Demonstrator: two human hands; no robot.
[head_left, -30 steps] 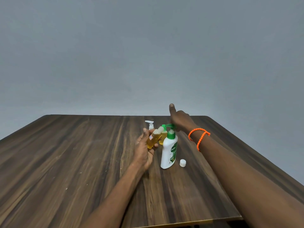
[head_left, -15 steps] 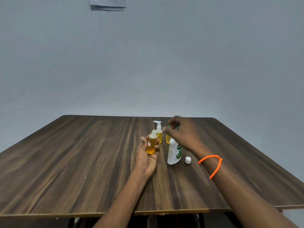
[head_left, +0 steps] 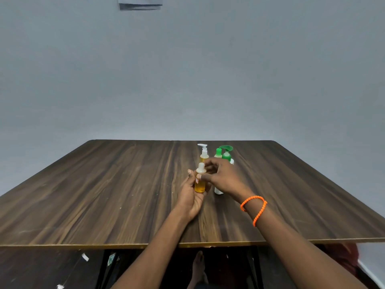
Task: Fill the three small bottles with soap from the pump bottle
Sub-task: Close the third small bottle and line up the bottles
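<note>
My left hand (head_left: 190, 197) holds a small clear bottle (head_left: 200, 184) of amber soap upright above the wooden table (head_left: 104, 195). My right hand (head_left: 224, 177) reaches across, and its thumb and curled fingers pinch that bottle at its whitish neck. Behind my right hand stands the white pump bottle (head_left: 226, 154) with its green pump head, its body mostly hidden. Beside it are a small amber bottle with a white pump (head_left: 203, 154) and a small bottle with a green cap (head_left: 218, 153). The loose white cap is out of sight.
An orange bead bracelet (head_left: 254, 207) circles my right wrist. The table's front edge (head_left: 145, 245) runs just above my forearms, with dark floor and a foot (head_left: 199, 265) beneath. Papers (head_left: 140, 4) hang on the grey wall.
My right hand left the green pump head and came down to the small bottle in my left hand. That bottle went from tilted at the nozzle to upright. The view tipped downward.
</note>
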